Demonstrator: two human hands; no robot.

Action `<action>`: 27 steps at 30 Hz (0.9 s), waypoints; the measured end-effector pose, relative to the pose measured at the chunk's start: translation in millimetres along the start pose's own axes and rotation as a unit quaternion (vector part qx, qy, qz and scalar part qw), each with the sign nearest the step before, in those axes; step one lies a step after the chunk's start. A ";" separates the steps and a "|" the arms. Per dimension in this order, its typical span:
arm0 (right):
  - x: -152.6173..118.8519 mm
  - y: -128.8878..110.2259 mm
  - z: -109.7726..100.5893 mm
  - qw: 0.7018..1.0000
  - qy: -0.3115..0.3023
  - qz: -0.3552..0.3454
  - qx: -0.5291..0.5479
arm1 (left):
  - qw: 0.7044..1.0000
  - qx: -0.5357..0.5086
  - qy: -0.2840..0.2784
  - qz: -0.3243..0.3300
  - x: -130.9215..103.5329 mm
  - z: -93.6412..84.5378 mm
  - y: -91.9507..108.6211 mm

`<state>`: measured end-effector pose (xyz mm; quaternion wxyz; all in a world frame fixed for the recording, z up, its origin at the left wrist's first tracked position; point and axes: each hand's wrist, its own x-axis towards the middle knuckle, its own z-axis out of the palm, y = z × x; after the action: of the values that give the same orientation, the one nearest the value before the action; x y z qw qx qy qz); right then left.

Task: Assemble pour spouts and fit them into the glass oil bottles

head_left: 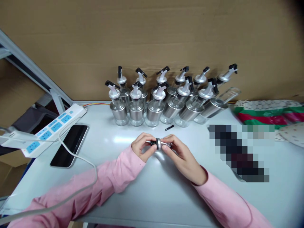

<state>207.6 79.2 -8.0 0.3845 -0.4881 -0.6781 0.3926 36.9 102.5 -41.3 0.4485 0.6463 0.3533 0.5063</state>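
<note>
Between my two hands, above the table, I hold a pour spout stopper [158, 144] lying sideways. My left hand [143, 147] pinches its black ribbed plug end. The fingers of my right hand [180, 155] close around the silver spout end, partly hiding it. A small loose black piece [169, 128] lies on the table just beyond my hands. Behind it stand two rows of glass bottles with metal bands, such as this front bottle [154, 112], topped with silver spouts and black flip caps. One bottle [216, 106] at the right end has an uncovered neck.
A power strip [57, 126] and a phone [69, 145] lie at the left. A white cable [95, 167] runs across my left sleeve. Cardboard [152, 34] stands behind the bottles. At the right are a colourful plastic bag [266, 115] and a blurred-out dark object [237, 155].
</note>
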 end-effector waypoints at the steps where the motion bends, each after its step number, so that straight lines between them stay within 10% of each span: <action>1: -0.1 -1.0 -0.5 1.000 0.018 -0.010 -0.021 | 1.000 -0.002 0.005 0.003 0.2 -0.1 -0.2; 14: -2.3 -3.2 3.9 0.999 -0.034 -0.009 0.006 | 0.995 0.033 -0.073 0.058 5.6 -7.6 -10.4; 27: -2.2 -2.1 4.2 0.991 0.048 0.056 0.112 | 0.994 -0.068 -0.085 -0.007 1.5 1.6 -3.6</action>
<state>203.6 76.0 -8.0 0.4458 -0.4976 -0.5821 0.4634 38.8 104.9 -44.3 0.5238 0.6520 0.2833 0.4693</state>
